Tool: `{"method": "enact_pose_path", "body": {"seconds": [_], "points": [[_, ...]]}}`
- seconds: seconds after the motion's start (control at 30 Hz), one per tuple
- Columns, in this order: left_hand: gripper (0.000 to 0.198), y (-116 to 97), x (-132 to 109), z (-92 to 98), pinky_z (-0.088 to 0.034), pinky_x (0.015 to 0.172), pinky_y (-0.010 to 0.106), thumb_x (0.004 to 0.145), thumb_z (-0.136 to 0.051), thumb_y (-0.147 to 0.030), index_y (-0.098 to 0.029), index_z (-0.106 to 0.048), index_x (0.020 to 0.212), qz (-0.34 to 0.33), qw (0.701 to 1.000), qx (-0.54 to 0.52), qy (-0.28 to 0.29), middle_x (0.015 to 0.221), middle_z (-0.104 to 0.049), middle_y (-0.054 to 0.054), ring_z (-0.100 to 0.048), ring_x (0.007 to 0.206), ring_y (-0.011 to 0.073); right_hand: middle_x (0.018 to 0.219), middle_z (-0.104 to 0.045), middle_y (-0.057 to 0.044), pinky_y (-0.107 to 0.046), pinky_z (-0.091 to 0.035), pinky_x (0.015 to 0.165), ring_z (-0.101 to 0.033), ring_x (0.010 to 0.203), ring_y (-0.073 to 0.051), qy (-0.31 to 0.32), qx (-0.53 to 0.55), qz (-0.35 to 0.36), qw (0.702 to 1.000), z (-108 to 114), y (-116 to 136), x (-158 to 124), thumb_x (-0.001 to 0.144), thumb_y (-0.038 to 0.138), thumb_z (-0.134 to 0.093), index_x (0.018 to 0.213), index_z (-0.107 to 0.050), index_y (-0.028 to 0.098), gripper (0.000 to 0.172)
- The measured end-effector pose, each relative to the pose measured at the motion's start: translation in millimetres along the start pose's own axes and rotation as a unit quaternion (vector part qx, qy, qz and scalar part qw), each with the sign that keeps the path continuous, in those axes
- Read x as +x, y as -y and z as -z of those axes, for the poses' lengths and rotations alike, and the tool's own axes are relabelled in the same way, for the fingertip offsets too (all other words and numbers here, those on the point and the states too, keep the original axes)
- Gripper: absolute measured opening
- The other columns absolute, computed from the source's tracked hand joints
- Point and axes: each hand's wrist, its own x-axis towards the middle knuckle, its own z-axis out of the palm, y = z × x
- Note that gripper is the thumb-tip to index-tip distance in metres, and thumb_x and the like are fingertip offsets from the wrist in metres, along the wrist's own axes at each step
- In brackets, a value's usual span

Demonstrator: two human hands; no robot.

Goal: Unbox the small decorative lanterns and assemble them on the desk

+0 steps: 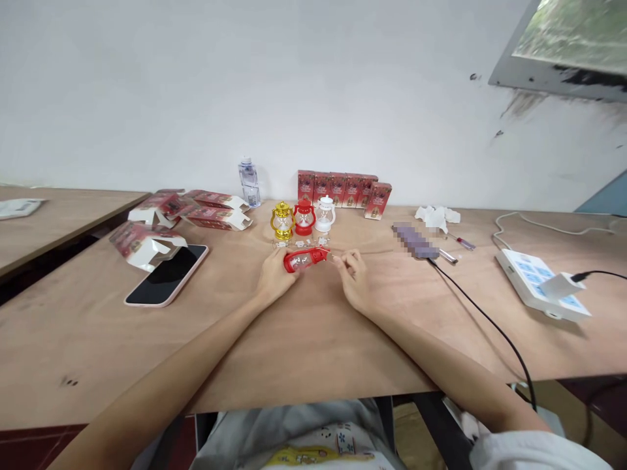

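Head view shows both hands meeting at the middle of the surface (313, 339). The left hand (274, 274) has its grip closed around one end of a red lantern (304, 260), which lies on its side, low over the surface. The right hand (353, 277) is just beside the other end. Its grip is pinched nearly closed, but it is too small to tell if some little piece is between the fingertips.

Behind stand three finished lanterns (304, 217), gold, red and white, with small clear parts (308, 243) lying before them. I judge the step is fitting or adjusting something at the lantern's end. The next move calls for a steady left hold and fine aiming from the right fingers.
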Motion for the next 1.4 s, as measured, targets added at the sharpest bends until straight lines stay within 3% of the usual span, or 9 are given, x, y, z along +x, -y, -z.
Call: {"method": "enact_pose_path", "body": {"seconds": [0.27, 0.43, 0.57, 0.67, 0.8, 0.9, 1.1, 1.23, 1.4], "points": [[0.054, 3, 2, 0.8, -0.045, 0.08, 0.033, 0.057, -0.078, -0.041, -0.019, -0.052, 0.099, -0.106, 0.976, -0.155, 0.113, 0.101, -0.063, 0.004, -0.059, 0.091, 0.0223, 0.059, -0.049, 0.005, -0.023, -0.032, 0.049, -0.039, 0.049, -0.008, 0.022, 0.25, -0.193, 0.948, 4, -29, 20, 0.066, 0.058, -0.065, 0.077, -0.059, 0.019, 0.041], [0.047, -3, -2, -0.8, -0.044, 0.073, 0.031, 0.061, -0.074, -0.049, -0.019, -0.049, 0.088, -0.055, 0.978, -0.158, 0.123, 0.088, -0.062, 0.001, -0.059, 0.082, 0.0211, 0.054, -0.048, 0.006, -0.02, -0.028, 0.044, -0.033, 0.044, -0.005, 0.054, 0.324, -0.224, 0.918, 2, -29, 20, 0.06, 0.055, -0.073, 0.071, -0.061, 0.019, 0.039], [0.044, 4, 6, -6.2, -0.043, 0.071, 0.032, 0.06, -0.073, -0.049, -0.019, -0.047, 0.08, 0.036, 0.989, -0.137, 0.051, 0.08, -0.06, 0.0, -0.057, 0.077, 0.0207, 0.048, -0.046, 0.007, -0.02, -0.029, 0.042, -0.032, 0.041, -0.005, 0.072, 0.329, -0.205, 0.919, -7, -25, 11, 0.064, 0.053, -0.071, 0.074, -0.063, 0.019, 0.036], [0.047, 11, 14, -8.4, -0.044, 0.075, 0.034, 0.058, -0.073, -0.05, -0.019, -0.047, 0.081, 0.103, 0.973, -0.204, -0.026, 0.083, -0.059, 0.002, -0.057, 0.08, 0.0209, 0.052, -0.052, 0.005, -0.021, -0.033, 0.043, -0.035, 0.041, -0.006, 0.089, 0.29, -0.188, 0.934, -17, -29, 8, 0.071, 0.055, -0.064, 0.082, -0.065, 0.018, 0.038], [0.055, 15, 18, -8.4, -0.046, 0.078, 0.034, 0.054, -0.073, -0.049, -0.019, -0.045, 0.09, 0.164, 0.928, -0.32, -0.099, 0.092, -0.058, 0.004, -0.058, 0.085, 0.0198, 0.068, -0.062, -0.003, -0.026, -0.043, 0.052, -0.048, 0.049, -0.01, -0.059, 0.135, -0.157, 0.977, -7, -54, 31, 0.074, 0.064, -0.051, 0.087, -0.065, 0.016, 0.051], [0.056, 16, 15, -9.3, -0.048, 0.073, 0.032, 0.053, -0.074, -0.045, -0.02, -0.043, 0.093, 0.17, 0.911, -0.358, -0.118, 0.091, -0.057, 0.003, -0.058, 0.081, 0.0181, 0.082, -0.065, -0.008, -0.031, -0.047, 0.069, -0.057, 0.069, -0.015, -0.106, 0.066, -0.141, 0.982, 13, -78, 58, 0.08, 0.062, -0.04, 0.086, -0.065, 0.015, 0.054], [0.031, 18, 9, -13.4, -0.047, 0.071, 0.029, 0.065, -0.061, -0.04, -0.021, -0.045, 0.083, 0.135, 0.904, -0.373, -0.162, 0.082, -0.053, -0.001, -0.055, 0.075, 0.0144, 0.077, -0.068, -0.007, -0.034, -0.046, 0.075, -0.06, 0.076, -0.02, -0.015, -0.086, -0.097, 0.991, 20, -100, 83, 0.081, 0.041, -0.052, 0.072, -0.066, 0.016, 0.031], [0.047, 11, 10, -8.8, -0.046, 0.078, 0.029, 0.055, -0.072, -0.034, -0.021, -0.043, 0.09, 0.109, 0.903, -0.351, -0.222, 0.09, -0.053, 0.0, -0.055, 0.083, 0.0151, 0.09, -0.067, -0.008, -0.035, -0.044, 0.084, -0.06, 0.089, -0.021, 0.043, -0.178, -0.055, 0.981, 13, -96, 79, 0.081, 0.027, -0.054, 0.079, -0.068, 0.017, 0.017], [0.062, -3, 3, 4.7, -0.045, 0.081, 0.032, 0.059, -0.078, -0.033, -0.02, -0.046, 0.11, -0.036, 0.944, -0.218, -0.246, 0.107, -0.054, 0.006, -0.056, 0.095, 0.0196, 0.107, -0.061, -0.012, -0.039, -0.042, 0.09, -0.056, 0.103, -0.025, 0.057, -0.253, 0.025, 0.966, 9, -73, 64, 0.084, 0.026, -0.051, 0.101, -0.062, 0.016, 0.022]]}}
